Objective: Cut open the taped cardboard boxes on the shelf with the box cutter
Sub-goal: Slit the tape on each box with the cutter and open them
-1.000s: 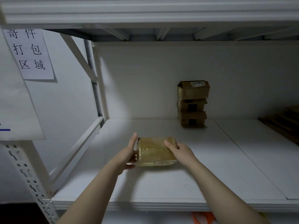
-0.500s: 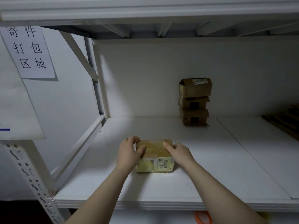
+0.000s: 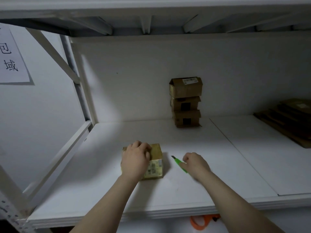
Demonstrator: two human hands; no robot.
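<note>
A small taped cardboard box (image 3: pixel 155 163) stands on the white shelf (image 3: pixel 193 185), near its front left. My left hand (image 3: pixel 135 159) lies over the box's top, fingers curled over its far edge. To the right of the box, my right hand (image 3: pixel 196 163) grips a green box cutter (image 3: pixel 179 163). Its dark blade tip points toward the back left, a little apart from the box. A stack of three brown cardboard boxes (image 3: pixel 186 101) stands against the back wall.
Flattened brown cardboard (image 3: pixel 289 120) lies at the far right of the shelf. A paper sign (image 3: pixel 11 59) hangs on the left wall beside the white frame post (image 3: pixel 79 91). An orange tape roll (image 3: pixel 204 221) shows below the shelf's front edge.
The box went from being held up in both hands to standing on the shelf. My right hand left it and now holds the green cutter beside it; my left hand stays on top.
</note>
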